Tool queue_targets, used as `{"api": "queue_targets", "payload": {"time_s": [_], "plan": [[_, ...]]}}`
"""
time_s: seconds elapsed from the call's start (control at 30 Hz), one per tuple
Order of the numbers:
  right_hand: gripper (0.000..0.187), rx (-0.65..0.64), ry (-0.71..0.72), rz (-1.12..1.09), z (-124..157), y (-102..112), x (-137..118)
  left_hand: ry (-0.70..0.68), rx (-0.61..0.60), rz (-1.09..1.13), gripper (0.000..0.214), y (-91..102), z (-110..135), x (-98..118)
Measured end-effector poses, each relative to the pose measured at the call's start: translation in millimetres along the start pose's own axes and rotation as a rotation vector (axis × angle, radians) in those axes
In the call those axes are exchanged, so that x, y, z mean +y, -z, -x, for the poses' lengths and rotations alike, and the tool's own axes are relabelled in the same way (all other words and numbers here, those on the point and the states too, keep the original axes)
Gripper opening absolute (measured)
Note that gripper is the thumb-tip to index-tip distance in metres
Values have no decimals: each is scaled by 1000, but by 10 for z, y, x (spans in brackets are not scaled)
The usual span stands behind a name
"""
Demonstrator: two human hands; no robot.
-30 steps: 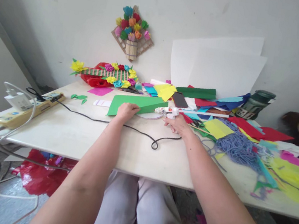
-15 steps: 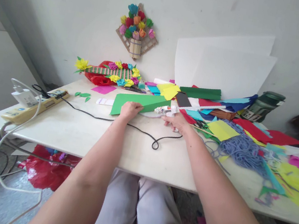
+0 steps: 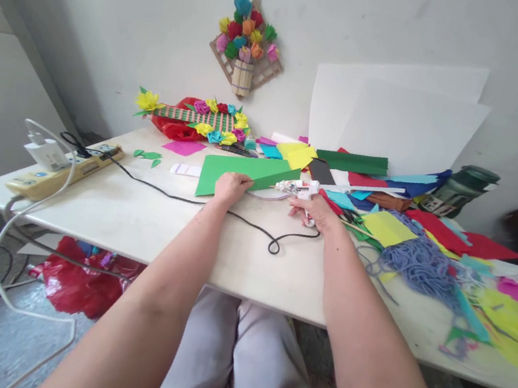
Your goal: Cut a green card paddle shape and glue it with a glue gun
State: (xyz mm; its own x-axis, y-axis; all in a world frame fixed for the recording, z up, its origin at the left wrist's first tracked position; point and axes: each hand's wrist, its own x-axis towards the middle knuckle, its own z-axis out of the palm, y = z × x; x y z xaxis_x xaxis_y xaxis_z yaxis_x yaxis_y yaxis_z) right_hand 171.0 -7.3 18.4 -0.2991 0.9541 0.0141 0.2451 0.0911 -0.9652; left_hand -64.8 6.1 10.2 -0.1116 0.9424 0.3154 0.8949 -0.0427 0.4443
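My right hand (image 3: pixel 313 210) is wrapped round the handle of a white hot glue gun (image 3: pixel 307 192), whose nozzle points left toward my left hand. A long white glue stick (image 3: pixel 376 190) sticks out of its back. My left hand (image 3: pixel 231 189) is closed, fingertips pinched together at the near edge of a green paper sheet (image 3: pixel 223 171); what lies between them is hidden. Between the hands shows the curved edge of a thin pale object (image 3: pixel 266 194), partly covered. The gun's black cord (image 3: pixel 179 198) runs over the table.
A cream power strip (image 3: pixel 64 171) with a white charger stands at left. Green paper leaves (image 3: pixel 149 155) lie nearby. Behind is a flower-trimmed craft (image 3: pixel 197 117). On the right are blue yarn (image 3: pixel 419 264), coloured papers (image 3: pixel 389 229) and a dark green bottle (image 3: pixel 461 191).
The view has shifted slightly. My right hand has raised the glue gun a little, so more of its white body and handle shows. My left hand keeps its pinch by the green sheet.
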Motion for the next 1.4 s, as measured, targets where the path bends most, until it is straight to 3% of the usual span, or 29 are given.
{"api": "queue_targets", "payload": {"time_s": [0.37,0.93,1.4], "plan": [[19,135,-83,132,24,-109,-106,2,51,-11,31,-16,11,21],[23,184,-158,248,9,-230,-229,-3,29,-45,32,-33,-18,12],[24,211,-140,233,-45,-173,-148,-2,25,-42,32,-30,-4,9]]}}
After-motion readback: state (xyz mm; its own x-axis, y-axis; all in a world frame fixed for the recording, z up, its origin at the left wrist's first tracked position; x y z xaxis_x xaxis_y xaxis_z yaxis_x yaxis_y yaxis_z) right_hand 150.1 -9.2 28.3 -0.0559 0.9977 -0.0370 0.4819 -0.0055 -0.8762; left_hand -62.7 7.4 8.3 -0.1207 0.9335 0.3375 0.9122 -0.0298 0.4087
